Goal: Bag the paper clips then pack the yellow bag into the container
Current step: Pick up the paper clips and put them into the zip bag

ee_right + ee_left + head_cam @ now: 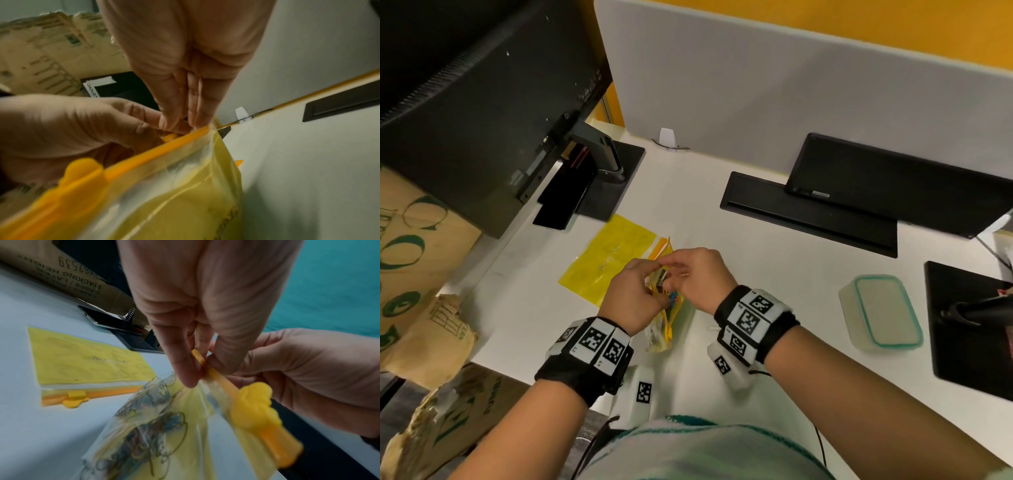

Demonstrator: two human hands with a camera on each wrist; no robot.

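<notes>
A yellow zip bag stands upright on the white desk between my hands. Coloured paper clips show through its clear side. My left hand pinches the orange zip strip near its end, thumb and finger on either side. My right hand pinches the same top edge right beside the left fingers. The yellow slider sits lower along the strip, nearer my body. A small dark thing shows between the fingertips in the head view; I cannot tell what it is. The container, translucent with a teal-rimmed lid, stands at the right.
A second yellow zip bag lies flat behind my hands, its slider at one end. A monitor stand with a phone is at back left, a black tray at back right, and cardboard boxes at the left.
</notes>
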